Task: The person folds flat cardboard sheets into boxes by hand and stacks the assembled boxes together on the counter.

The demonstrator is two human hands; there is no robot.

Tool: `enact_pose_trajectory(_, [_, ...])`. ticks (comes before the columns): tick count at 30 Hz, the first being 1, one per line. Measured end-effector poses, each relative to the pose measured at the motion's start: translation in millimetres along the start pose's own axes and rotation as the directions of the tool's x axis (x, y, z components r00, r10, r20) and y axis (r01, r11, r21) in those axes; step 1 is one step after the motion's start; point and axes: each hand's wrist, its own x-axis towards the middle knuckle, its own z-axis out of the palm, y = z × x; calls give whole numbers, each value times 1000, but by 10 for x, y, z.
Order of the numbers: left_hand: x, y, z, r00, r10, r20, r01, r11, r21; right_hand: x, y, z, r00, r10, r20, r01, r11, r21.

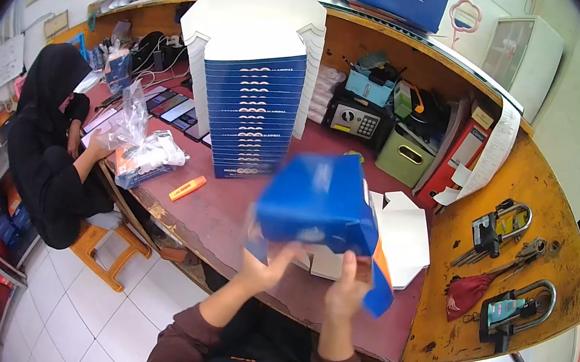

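Observation:
A blue box point(317, 199), blurred by motion, is tilted above the red desk top between my two hands. My left hand point(269, 265) grips its lower left edge. At its lower right edge, my right hand point(349, 286) has the thumb up against the box, beside a blue and orange flap point(380, 282). White unfolded cardboard point(402, 242) lies on the desk just right of the box. Behind it rises a tall stack of flat blue and white box pieces point(251, 115).
A co-worker point(48, 144) sits at the left, handling a plastic bag point(134, 126). An orange marker point(188, 188) lies near the desk's front edge. Padlocks point(490, 231) and keys rest on the wooden counter point(434, 307) at right. A safe point(352, 120) and green bin point(405, 155) stand behind.

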Motion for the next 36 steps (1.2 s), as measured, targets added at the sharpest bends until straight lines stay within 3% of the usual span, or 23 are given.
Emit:
enact_pose_trajectory(2, [-50,35,139,999,-31,-16,30,999,-32,-117,-195,215,998,17,-55,5,929,370])
enact_pose_trajectory(3, [-65,19,168,1000,-9,16,9,1000,-22,-136,-296,269,998,16,-54,6,929,370])
enact_pose_trajectory(5, [-119,-44,189,998,9,68,-9,1000,-1,-172,-435,315,903,301,305,-426,551,717])
enact_pose_trajectory(6, [-125,-68,159,998,8,68,-8,1000,-1,-127,-390,277,903,302,304,-426,551,717])
enact_pose_trajectory(8, [-114,-101,47,998,-34,54,16,955,296,13,-263,193,722,260,641,-691,328,644])
enact_pose_trajectory(10, [-55,-14,0,987,-161,30,158,985,75,78,-522,242,773,178,609,-621,410,668])
enact_pose_trajectory(11, [7,164,-3,914,-406,-3,341,771,-538,95,-492,220,837,216,502,-534,517,669])
enact_pose_trajectory(12, [57,280,-30,793,-596,125,311,220,-924,110,-449,200,892,238,384,-444,617,649])
enact_pose_trajectory(14, [21,156,-135,833,-507,219,331,142,-933,85,-355,188,910,218,354,-404,665,628])
enact_pose_trajectory(15, [-33,95,-115,858,-513,33,398,621,-676,48,-351,203,942,182,280,-316,760,568])
enact_pose_trajectory(16, [-74,57,-95,898,-422,-126,393,897,-204,17,-348,212,968,135,212,-225,841,492])
enact_pose_trajectory(17, [-108,49,-86,929,-326,-174,321,945,-56,-3,-345,213,966,135,219,-228,841,490])
enact_pose_trajectory(21, [-144,72,-41,943,-235,-235,250,968,37,-145,-392,318,906,186,379,-410,607,681])
enact_pose_trajectory(23, [-174,87,-34,828,-537,-163,377,747,-548,-270,-166,390,866,237,439,-496,511,702])
enact_pose_trajectory(24, [-170,96,-52,828,-536,-165,374,747,-549,-286,-155,417,821,283,496,-571,430,699])
enact_pose_trajectory(26, [-136,139,-155,785,-614,-82,536,740,-406,-207,-184,444,869,245,430,-488,566,665])
enact_pose_trajectory(27, [-103,208,-255,788,-616,-5,616,787,-28,-144,-135,401,867,218,449,-472,651,594])
enact_pose_trajectory(28, [-52,405,-345,668,-735,115,647,651,398,-84,-233,392,843,254,475,-505,677,535])
enact_pose_trajectory(30, [-131,714,-436,888,-451,86,124,417,900,11,-212,420,871,164,463,-349,870,349])
enact_pose_trajectory(31, [-107,762,-416,884,-459,86,128,415,901,58,-307,447,826,155,542,-322,919,229])
enact_pose_trajectory(32, [-55,794,-390,984,-180,-4,72,374,925,145,-469,434,711,135,690,120,944,-309])
enact_pose_trajectory(34, [-52,713,-484,991,115,-75,36,311,950,1,-152,481,636,10,771,290,924,-251])
enact_pose_trajectory(36, [-130,230,-880,949,-301,-92,285,695,661,-133,152,550,404,-230,885,606,793,-70])
